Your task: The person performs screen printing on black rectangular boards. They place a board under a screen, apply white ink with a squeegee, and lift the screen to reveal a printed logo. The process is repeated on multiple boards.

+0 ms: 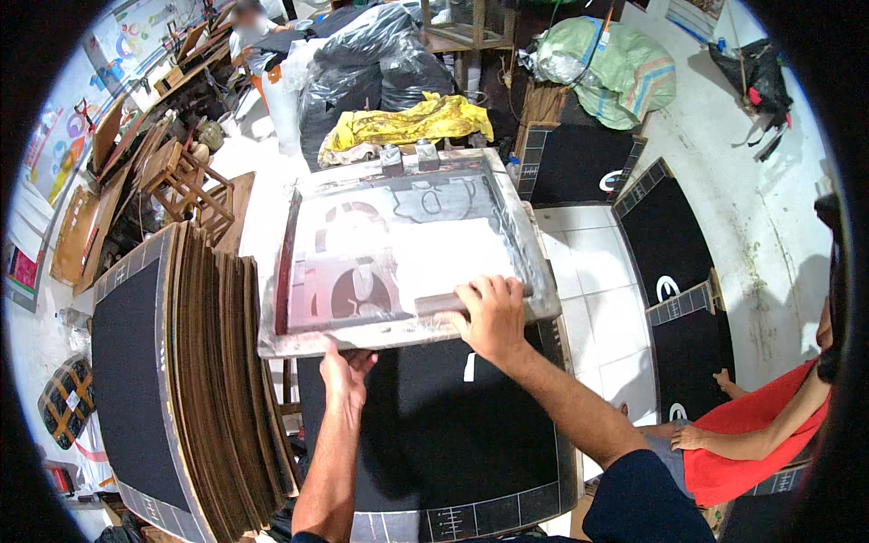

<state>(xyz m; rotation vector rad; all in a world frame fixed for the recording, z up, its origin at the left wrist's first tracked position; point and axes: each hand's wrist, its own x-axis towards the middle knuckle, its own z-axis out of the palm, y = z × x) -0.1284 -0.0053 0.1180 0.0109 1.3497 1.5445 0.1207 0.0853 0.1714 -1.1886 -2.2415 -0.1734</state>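
A screen-printing frame (534, 253) with a pale mesh and stencil shapes lies tilted over a black board (471, 425) with a gridded border. My left hand (348, 371) grips the frame’s near edge from below, at left of centre. My right hand (489, 317) is closed over a long dark squeegee (439, 304) resting on the mesh near that edge. A white patch covers the mesh’s right middle. Two metal hinge clamps (392, 159) sit on the far edge.
Stacked boards (127, 362) stand left; more boards (670, 226) lean along the right. A person in red shorts (747, 439) is at right, another person (258, 50) at back left. Black bags (380, 63), a yellow cloth (407, 122) and a green sack (606, 72) are piled behind.
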